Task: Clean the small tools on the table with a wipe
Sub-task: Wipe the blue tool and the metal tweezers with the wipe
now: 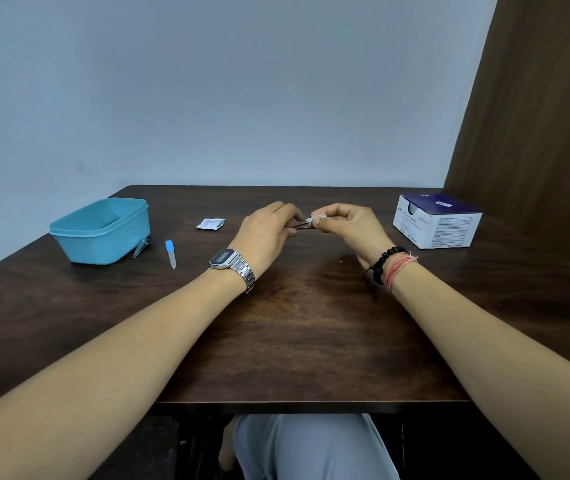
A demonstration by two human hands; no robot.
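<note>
Above the middle of the dark wooden table [294,323], the left hand [266,233] pinches a thin dark tool [302,225], its fingers curled around one end. The right hand [349,226] has its fingers clamped on a small white wipe [311,220] folded over the tool's other end. Near the left, a nail clipper [141,247] leans against a blue container [101,230], a blue-handled file [170,253] lies just beside it, and a torn wipe packet [210,223] sits farther back. A wipe box [436,221] stands at the right.

thin dark tool [300,225] held level above table; white wipe [312,220] pinched around its right end.
</note>
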